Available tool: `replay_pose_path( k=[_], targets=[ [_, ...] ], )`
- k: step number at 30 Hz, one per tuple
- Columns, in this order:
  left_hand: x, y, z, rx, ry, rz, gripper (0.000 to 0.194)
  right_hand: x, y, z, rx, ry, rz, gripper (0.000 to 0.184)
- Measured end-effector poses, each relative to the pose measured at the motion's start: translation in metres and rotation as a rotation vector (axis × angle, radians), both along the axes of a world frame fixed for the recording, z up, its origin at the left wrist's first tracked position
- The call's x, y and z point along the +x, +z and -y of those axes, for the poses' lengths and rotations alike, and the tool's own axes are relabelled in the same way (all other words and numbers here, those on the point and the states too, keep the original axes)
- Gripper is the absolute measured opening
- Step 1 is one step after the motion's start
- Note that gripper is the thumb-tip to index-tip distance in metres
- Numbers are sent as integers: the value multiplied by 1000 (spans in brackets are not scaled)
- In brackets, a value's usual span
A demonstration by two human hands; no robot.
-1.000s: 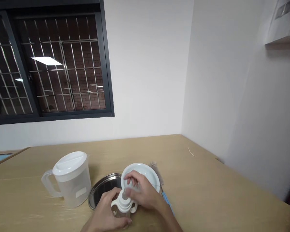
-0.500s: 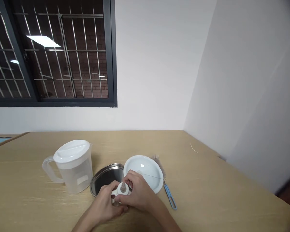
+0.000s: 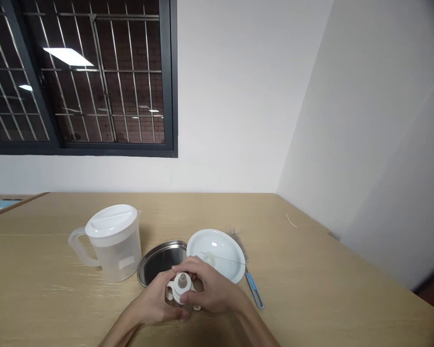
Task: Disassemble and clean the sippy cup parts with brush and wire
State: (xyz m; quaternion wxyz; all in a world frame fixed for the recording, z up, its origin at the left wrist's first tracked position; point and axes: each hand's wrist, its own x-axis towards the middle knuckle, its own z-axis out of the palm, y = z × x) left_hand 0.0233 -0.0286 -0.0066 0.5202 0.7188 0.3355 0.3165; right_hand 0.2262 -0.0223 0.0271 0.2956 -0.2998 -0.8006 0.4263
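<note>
Both my hands are wrapped round a small white baby bottle (image 3: 181, 287) with side handles and a teat on top, standing on the wooden table (image 3: 311, 270). My left hand (image 3: 155, 304) grips its body from the left. My right hand (image 3: 209, 288) curls over the cap and teat collar from the right. The bottle's lower part is hidden by my fingers.
A translucent lidded pitcher (image 3: 111, 242) stands at the left. Just behind my hands are a shallow steel dish (image 3: 159, 260) and a white plate (image 3: 217, 251). A blue-handled brush (image 3: 252, 287) lies beside the plate. White walls and a barred window bound the table's corner.
My hands and the bottle have stayed together on the table; my right fingers have shifted round the cap. The camera tilted down and turned slightly, shifting the scene in view.
</note>
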Motion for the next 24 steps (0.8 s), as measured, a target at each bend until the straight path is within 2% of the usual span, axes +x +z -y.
replay_pose_path(
  k=[3,7,9,13,14,16,20,24],
  targets=[
    [2,-3,0,70,51,-55,59,-2,-7,-1,-42,-41,-21,85],
    [4,-6,0,120,109,-121,41,-8,-14,-5,-4,-194,28,105],
    [3,-5,0,109,116,-127,38,-2,-15,-10,7,-243,29,104],
    [2,-2,2,106,161,-162,36,25,-12,-20,35,-323,17,74],
    [2,-2,2,120,173,-175,36,29,-11,-21,30,-326,33,72],
    [2,-4,2,148,188,-188,36,29,-9,-19,20,-308,52,76],
    [3,-9,1,165,196,-177,42,2,-11,-7,2,-228,30,97],
    [4,-9,1,145,186,-157,45,-4,-8,-4,12,-243,58,99]
  ],
)
